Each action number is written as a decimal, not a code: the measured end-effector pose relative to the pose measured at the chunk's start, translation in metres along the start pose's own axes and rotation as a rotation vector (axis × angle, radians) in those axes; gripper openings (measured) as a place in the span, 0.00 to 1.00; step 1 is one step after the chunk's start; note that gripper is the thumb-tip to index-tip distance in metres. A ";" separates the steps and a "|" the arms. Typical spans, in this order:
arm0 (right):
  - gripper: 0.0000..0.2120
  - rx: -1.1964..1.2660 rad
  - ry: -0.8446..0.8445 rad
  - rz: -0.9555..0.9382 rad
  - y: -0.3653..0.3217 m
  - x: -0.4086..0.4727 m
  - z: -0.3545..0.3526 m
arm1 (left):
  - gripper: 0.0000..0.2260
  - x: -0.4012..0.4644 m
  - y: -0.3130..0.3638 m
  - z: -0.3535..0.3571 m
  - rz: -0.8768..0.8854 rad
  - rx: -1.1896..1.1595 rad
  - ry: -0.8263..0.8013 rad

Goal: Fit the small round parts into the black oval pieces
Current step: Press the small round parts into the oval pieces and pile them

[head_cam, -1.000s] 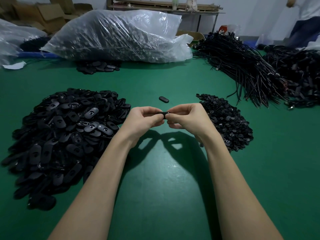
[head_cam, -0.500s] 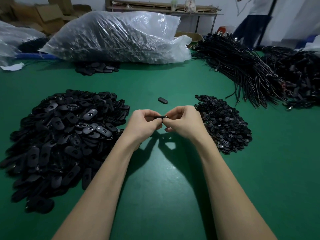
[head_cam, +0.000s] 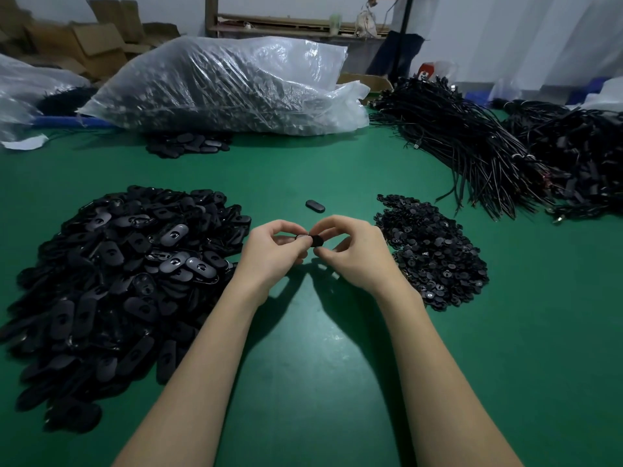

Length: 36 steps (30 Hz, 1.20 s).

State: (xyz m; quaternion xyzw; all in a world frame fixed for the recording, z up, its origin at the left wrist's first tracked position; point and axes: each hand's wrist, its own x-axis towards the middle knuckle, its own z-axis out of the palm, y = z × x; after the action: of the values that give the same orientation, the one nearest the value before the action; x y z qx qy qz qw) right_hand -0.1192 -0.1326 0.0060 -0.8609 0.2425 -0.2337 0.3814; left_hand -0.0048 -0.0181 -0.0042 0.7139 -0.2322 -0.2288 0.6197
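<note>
While the bench (head_cam: 303, 382) carries everything within arm's reach, the supply sits sorted by side: at the far left a broad heap of oval pieces (head_cam: 118, 281) lies close to the left forearm, likely so that a fresh one can be drawn without stretching. Just right of that heap the left hand (head_cam: 273, 254) is raised above the green surface, its thumb and curled fingers pinching one end of a single oval piece (head_cam: 312, 238). Meeting it from the other side, the right hand (head_cam: 354, 254) pinches the other end with thumb and forefinger, the remaining fingers folded under; the two-handed hold looks meant to steady the piece while a round part is pressed home. Whether a round part is already seated cannot be made out, since the fingertips cover most of the piece and everything is black on black. Beyond the hands one loose oval piece (head_cam: 315, 206) lies alone, perhaps a finished one. Further right, the pile of small round parts (head_cam: 435, 251) sits beside the right wrist, its near edge partly hidden by it. At the far right, bundles of black cords (head_cam: 488, 153) run off the frame.
</note>
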 end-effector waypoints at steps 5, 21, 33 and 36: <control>0.08 -0.061 0.023 0.040 0.002 0.000 0.000 | 0.04 0.002 -0.003 -0.001 0.029 0.029 0.020; 0.20 -0.314 0.078 0.306 -0.005 0.101 0.007 | 0.02 0.001 -0.006 0.001 0.114 0.229 0.035; 0.06 -0.402 -0.161 0.177 -0.023 0.102 0.011 | 0.03 -0.003 0.000 0.005 0.104 0.306 -0.011; 0.11 -0.462 -0.264 0.180 -0.028 0.104 0.019 | 0.04 -0.005 0.002 0.005 0.093 0.308 -0.030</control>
State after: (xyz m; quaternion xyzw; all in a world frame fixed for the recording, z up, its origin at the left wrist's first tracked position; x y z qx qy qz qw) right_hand -0.0209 -0.1674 0.0384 -0.9230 0.3133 -0.0233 0.2224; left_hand -0.0119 -0.0192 -0.0028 0.7856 -0.3063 -0.1722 0.5092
